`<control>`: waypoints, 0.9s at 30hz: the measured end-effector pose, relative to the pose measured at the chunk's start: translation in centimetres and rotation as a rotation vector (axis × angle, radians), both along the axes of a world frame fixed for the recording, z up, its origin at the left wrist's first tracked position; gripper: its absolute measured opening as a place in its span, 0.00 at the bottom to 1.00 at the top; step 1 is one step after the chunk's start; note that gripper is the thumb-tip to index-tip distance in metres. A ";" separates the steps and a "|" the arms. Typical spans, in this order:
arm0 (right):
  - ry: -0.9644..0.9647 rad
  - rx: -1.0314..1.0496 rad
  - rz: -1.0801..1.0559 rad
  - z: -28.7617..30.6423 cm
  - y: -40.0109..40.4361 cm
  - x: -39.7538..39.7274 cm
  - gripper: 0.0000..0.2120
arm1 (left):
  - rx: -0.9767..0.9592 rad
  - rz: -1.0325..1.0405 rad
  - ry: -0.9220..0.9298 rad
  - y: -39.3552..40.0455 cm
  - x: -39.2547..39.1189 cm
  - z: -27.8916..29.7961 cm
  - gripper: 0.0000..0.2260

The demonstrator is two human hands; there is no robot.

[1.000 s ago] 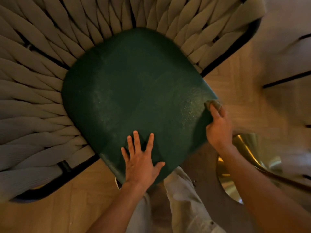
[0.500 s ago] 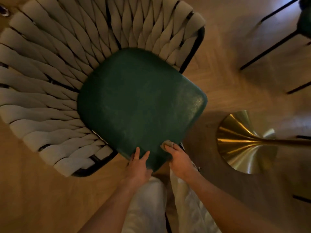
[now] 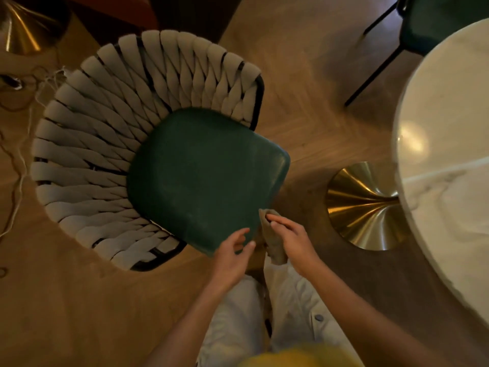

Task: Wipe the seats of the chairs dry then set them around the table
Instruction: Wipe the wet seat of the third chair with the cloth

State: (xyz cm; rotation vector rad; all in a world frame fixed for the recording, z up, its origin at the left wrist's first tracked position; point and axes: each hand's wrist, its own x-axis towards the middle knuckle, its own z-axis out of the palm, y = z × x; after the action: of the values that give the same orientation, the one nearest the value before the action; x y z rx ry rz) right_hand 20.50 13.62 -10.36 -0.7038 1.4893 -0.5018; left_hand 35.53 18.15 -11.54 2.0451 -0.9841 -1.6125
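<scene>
The chair (image 3: 148, 149), green seat (image 3: 201, 178) ringed by a woven grey back, stood on the wooden floor (image 3: 66, 308) near the marble counter (image 3: 449, 160). The left hand (image 3: 230, 258) gripped the seat's front corner; the right hand (image 3: 293, 242) held a crumpled cloth (image 3: 272, 245) just beside that edge.

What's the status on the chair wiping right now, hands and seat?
Left hand grips front corner of green seat. Right hand holds cloth at seat's front edge. Table close on right, its gold base beside chair.
</scene>
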 end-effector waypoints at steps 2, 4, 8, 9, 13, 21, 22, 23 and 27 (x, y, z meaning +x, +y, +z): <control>-0.050 -0.016 -0.039 2.1 -0.4 -1.2 0.12 | -0.069 0.040 0.040 -1.1 -1.3 2.1 0.19; -0.077 -0.073 -0.043 3.9 -0.8 -2.4 0.14 | -0.108 0.072 0.109 -2.6 -2.8 4.1 0.21; -0.171 -0.146 -0.047 7.3 -2.4 -5.0 0.20 | -0.162 0.096 0.292 -6.0 -5.9 7.4 0.19; -0.184 -0.133 -0.053 7.9 -3.1 -5.8 0.23 | -0.172 0.086 0.314 -6.8 -6.6 7.9 0.18; -0.167 -0.165 0.010 10.3 -6.2 -9.5 0.17 | -0.182 0.002 0.371 -10.1 -9.4 10.0 0.15; 0.027 -0.428 -0.049 15.0 -12.6 -16.9 0.07 | -0.250 -0.168 0.445 -18.6 -16.6 14.7 0.12; 0.045 -0.470 -0.070 15.6 -13.3 -17.7 0.07 | -0.261 -0.187 0.465 -19.7 -17.4 15.4 0.14; 0.057 -0.505 -0.101 16.2 -13.9 -18.4 0.07 | -0.275 -0.216 0.486 -20.7 -18.3 16.0 0.15; 0.112 -0.589 -0.242 18.1 -16.2 -21.5 0.07 | -0.278 -0.357 0.481 -24.4 -20.9 17.9 0.14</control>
State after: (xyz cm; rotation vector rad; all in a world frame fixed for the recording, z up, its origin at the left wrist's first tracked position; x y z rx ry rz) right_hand -1.00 -2.58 7.79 -1.0231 1.5487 -1.1295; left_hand 14.62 -6.25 6.34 1.2635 -1.3391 -1.8894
